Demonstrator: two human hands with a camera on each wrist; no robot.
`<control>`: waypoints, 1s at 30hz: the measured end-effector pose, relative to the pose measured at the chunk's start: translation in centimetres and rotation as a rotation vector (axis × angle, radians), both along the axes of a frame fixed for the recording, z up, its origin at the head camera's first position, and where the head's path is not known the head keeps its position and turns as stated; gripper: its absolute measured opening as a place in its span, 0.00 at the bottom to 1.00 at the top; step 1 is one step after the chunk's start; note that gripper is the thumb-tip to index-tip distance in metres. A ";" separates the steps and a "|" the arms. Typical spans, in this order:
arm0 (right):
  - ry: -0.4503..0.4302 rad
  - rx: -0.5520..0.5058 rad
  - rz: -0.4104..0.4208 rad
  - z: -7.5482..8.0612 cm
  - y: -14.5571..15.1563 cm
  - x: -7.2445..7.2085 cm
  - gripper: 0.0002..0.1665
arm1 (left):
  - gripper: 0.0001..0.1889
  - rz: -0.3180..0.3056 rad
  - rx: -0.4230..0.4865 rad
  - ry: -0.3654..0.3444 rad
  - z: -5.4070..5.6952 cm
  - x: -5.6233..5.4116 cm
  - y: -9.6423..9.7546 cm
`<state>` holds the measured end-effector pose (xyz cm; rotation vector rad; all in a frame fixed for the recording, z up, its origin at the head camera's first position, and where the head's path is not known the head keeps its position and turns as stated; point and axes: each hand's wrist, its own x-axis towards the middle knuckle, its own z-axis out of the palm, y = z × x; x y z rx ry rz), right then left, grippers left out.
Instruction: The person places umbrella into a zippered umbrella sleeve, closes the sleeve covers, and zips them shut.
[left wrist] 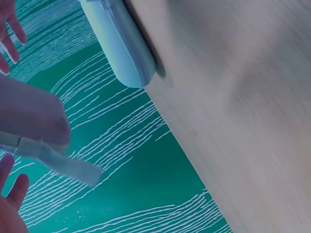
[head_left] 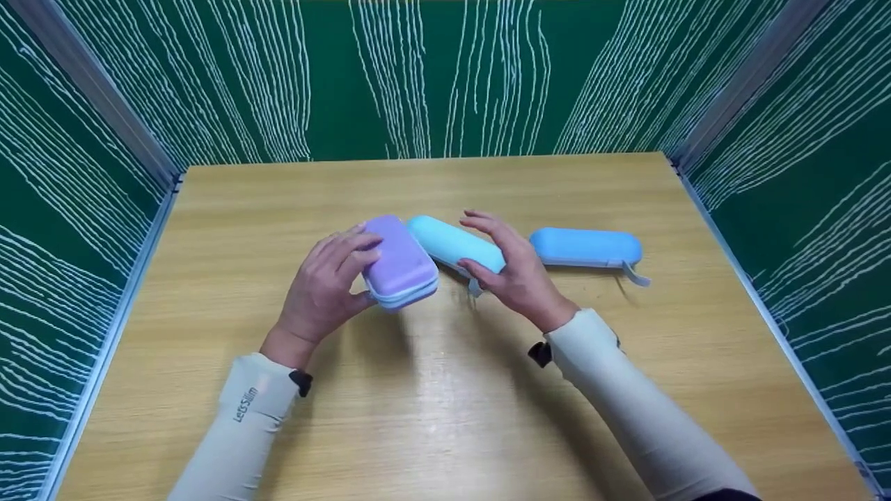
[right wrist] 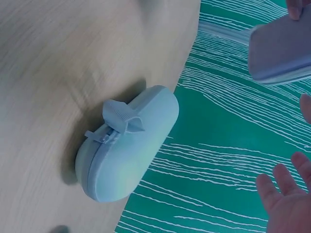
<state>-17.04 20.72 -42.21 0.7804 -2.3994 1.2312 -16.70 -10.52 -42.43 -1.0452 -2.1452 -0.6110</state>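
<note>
My left hand [head_left: 326,282] grips a purple zippered case [head_left: 400,259] with a pale blue lower edge, fingers over its top and thumb low on its near side. The left wrist view shows the case raised off the table, its fabric loop [left wrist: 73,167] hanging out. Just right of it lies a turquoise oblong zippered case [head_left: 449,240]. My right hand [head_left: 518,275] hovers at that case's right end, fingers spread and holding nothing. The right wrist view shows the turquoise case [right wrist: 133,145] resting on the table, apart from the fingers [right wrist: 285,180], with its loop and zipper pull visible.
Right of my right hand, a blue oblong case [head_left: 586,247] with a grey strap [head_left: 635,275] lies on the wooden table [head_left: 445,417]. Green panels [head_left: 334,83] with white wavy lines stand along the table's back and both sides.
</note>
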 end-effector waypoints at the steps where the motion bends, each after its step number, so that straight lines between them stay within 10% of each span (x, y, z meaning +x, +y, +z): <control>1: 0.004 -0.003 -0.002 0.1 0.0 0.1 0.35 | 0.35 -0.008 0.002 0.000 0.0 0.0 0.0; 13: 0.032 -0.248 0.089 1.3 -1.0 2.6 0.26 | 0.30 0.064 -0.098 0.067 0.8 -0.1 0.3; 30: 0.336 -0.112 -0.074 0.2 -5.3 4.0 0.21 | 0.29 0.221 -0.266 0.150 1.5 0.3 2.3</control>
